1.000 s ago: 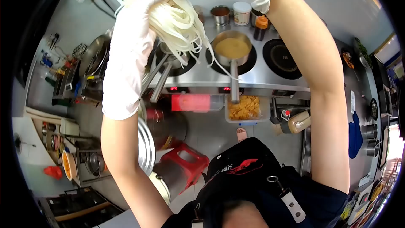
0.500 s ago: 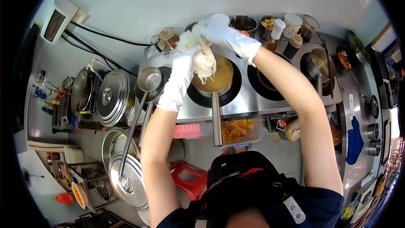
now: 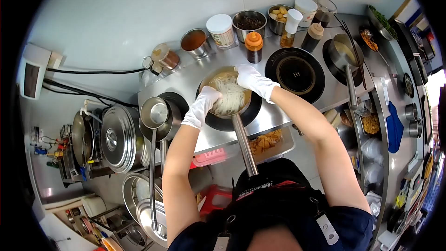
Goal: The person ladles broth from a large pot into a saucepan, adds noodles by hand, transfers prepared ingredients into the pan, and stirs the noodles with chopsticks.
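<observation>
- Whereas the earlier frames show the noodles point(image 3: 228, 100) hanging from raised hands, they now lie in the pan point(image 3: 244, 146), in its liquid.
- Both gloved hands are lower: the left hand point(image 3: 206, 102) at the noodles' left edge, the right hand point(image 3: 253, 80) at the pan's far right side; whether their fingers grasp any strands, I cannot tell.
- Behind the pan, the orange-capped bottle point(image 3: 254, 49), mostly hidden half a second ago, shows fully, near a white tub point(image 3: 220, 31).
- Rightward sit a bare burner point(image 3: 296, 75) and a second pan point(image 3: 350, 86), chopsticks point(image 3: 359, 58) across its right side.
- Leftward, a ladle point(image 3: 154, 111) overlaps a pot point(image 3: 173, 128).
- The first pan's handle juts past the stove's edge, partly blocking the bin point(image 3: 286, 145) below.
</observation>
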A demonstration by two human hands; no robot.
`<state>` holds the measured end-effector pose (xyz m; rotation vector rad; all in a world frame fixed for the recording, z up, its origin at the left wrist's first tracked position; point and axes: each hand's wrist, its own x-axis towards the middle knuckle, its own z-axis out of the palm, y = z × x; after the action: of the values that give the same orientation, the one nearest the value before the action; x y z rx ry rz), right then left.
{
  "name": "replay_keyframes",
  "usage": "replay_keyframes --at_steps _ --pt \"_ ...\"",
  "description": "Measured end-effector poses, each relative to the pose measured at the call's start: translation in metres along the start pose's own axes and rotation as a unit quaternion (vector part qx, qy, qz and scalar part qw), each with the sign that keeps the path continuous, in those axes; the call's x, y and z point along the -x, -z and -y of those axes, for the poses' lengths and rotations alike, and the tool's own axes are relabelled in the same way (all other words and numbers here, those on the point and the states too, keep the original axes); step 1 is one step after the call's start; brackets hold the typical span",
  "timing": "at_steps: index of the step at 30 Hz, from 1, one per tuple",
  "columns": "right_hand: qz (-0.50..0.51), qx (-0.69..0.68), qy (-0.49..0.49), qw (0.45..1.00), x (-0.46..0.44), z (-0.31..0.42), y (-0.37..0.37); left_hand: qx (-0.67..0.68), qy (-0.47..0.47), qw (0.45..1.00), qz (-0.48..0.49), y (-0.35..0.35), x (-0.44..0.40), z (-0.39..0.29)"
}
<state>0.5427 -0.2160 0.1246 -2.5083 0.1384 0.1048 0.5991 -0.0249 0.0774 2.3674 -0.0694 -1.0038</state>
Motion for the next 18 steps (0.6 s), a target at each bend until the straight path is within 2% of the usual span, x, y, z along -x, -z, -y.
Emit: replay_keyframes --at_steps 1,3,5,7,8,9,10,11,13,15,16,17,18 --pt "-0.005 -0.007 0.012 1.0 0.006 -0.004 0.008 -0.176 -0.086 0.98 -0.02 0.011 0.021 -0.018" --pt "-0.015 -0.022 0.036 0.999 0.026 -0.014 0.033 -0.007 -0.118 0.984 -0.136 0.005 0.005 0.014" --pt "-0.039 -0.105 0.054 0.992 0.052 -0.031 0.056 -0.014 -0.208 0.957 -0.2 0.009 0.028 0.01" --pt "-0.079 -0.081 0.177 0.978 0.086 -0.06 0.083 0.008 -0.238 0.938 -0.251 0.007 0.064 -0.004" --pt "-0.096 -0.088 0.18 0.975 0.105 -0.073 0.098 0.055 -0.31 0.908 -0.277 0.0 0.072 -0.004" --pt "-0.081 -0.091 0.143 0.982 0.125 -0.084 0.118 0.019 -0.282 0.916 -0.283 0.0 0.111 -0.03" --pt "-0.102 -0.063 0.13 0.984 0.14 -0.099 0.135 -0.003 -0.311 0.902 -0.3 -0.003 0.115 -0.023" --pt "-0.12 -0.038 0.123 0.984 0.154 -0.115 0.152 0.043 -0.313 0.904 -0.287 -0.007 0.125 -0.021" --pt "-0.192 0.059 0.111 0.973 0.173 -0.157 0.19 0.033 -0.298 0.912 -0.28 -0.014 0.153 -0.028" --pt "-0.268 0.206 0.063 0.939 0.174 -0.216 0.226 0.079 -0.262 0.917 -0.29 -0.026 0.171 -0.026" --pt "-0.273 0.291 0.04 0.916 0.172 -0.244 0.248 0.105 -0.249 0.913 -0.304 -0.034 0.177 -0.023" --pt "-0.298 0.293 0.075 0.905 0.169 -0.269 0.268 0.13 -0.233 0.908 -0.321 -0.041 0.182 -0.021" --pt "-0.272 0.365 0.023 0.89 0.16 -0.305 0.279 0.21 -0.213 0.895 -0.33 -0.051 0.186 -0.018"
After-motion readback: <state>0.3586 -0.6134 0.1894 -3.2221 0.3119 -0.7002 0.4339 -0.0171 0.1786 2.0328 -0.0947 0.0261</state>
